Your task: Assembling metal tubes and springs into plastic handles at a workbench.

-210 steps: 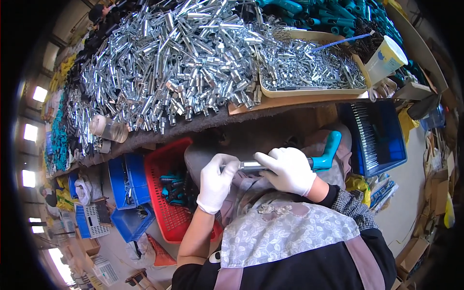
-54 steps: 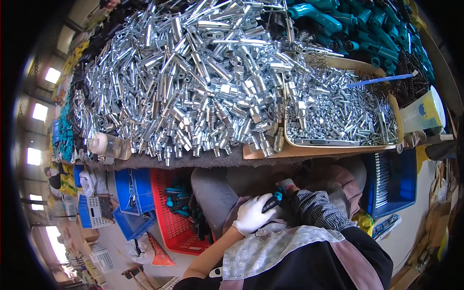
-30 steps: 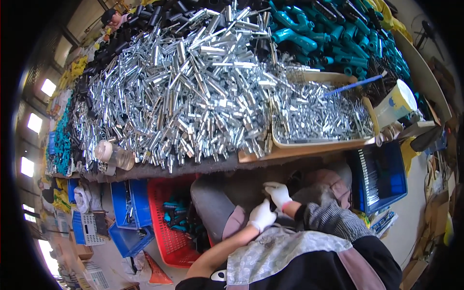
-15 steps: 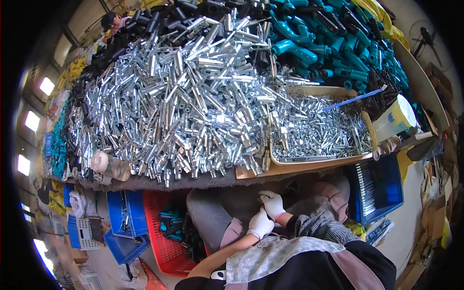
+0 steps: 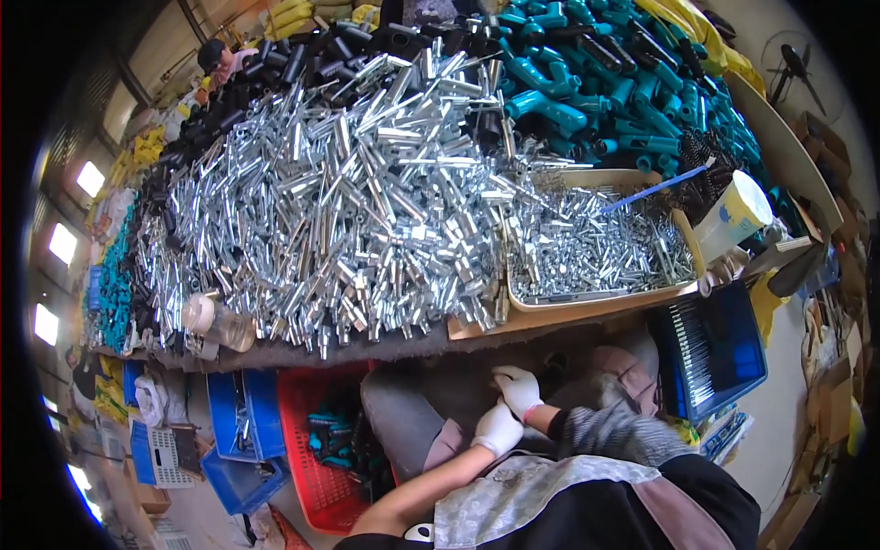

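Left hand (image 5: 498, 430) touches right hand (image 5: 520, 391) — fingers (image 5: 503, 372) partly hidden, grip I cannot tell.

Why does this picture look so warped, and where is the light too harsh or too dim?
Head view: fisheye lens, so straight edges bend and the corners go black; head view, left: windows burn out white; head view, middle: metal parts glint; head view, below the bench: shadow dulls detail beyond the left hand and right hand.
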Demonstrator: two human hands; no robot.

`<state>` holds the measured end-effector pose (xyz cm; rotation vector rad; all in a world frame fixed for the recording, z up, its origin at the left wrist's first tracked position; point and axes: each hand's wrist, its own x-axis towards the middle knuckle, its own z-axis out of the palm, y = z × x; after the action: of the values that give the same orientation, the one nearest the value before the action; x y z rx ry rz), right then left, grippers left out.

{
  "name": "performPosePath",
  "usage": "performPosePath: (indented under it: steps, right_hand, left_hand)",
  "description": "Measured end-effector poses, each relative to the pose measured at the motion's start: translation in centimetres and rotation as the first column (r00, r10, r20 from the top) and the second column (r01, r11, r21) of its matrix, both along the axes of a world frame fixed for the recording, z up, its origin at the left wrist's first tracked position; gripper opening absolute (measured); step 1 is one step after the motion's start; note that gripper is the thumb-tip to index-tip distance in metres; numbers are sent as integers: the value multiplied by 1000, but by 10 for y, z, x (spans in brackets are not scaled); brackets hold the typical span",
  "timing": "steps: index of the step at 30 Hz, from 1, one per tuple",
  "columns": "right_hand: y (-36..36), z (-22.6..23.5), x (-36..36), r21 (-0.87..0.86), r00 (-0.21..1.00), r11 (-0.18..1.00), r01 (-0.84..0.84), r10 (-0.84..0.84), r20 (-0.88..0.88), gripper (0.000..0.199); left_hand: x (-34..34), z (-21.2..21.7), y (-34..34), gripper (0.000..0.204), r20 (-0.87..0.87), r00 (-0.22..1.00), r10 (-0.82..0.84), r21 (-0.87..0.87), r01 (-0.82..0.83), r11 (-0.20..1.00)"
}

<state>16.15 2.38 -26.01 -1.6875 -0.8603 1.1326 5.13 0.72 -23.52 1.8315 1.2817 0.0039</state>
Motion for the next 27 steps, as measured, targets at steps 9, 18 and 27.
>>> performPosePath:
  steps: [9, 18, 27]
  right_hand:
    - [4, -9, -8, -9, 995, 999, 52, -53, -90, 26]
    - [12, -12, -4, 73, 976, 997, -14, -2, 220, 27]
    - [4, -21, -10, 21, 997, 999, 40, -42, 68, 27]
  left_hand:
    - [-2, -6, 1, 41, -20, 998, 64, -10, -64, 998]
    - [0, -19, -5, 40, -38, 983, 177, 9, -177, 984]
    - [-1, -19, -4, 44, 0, 985, 173, -63, -173, 983]
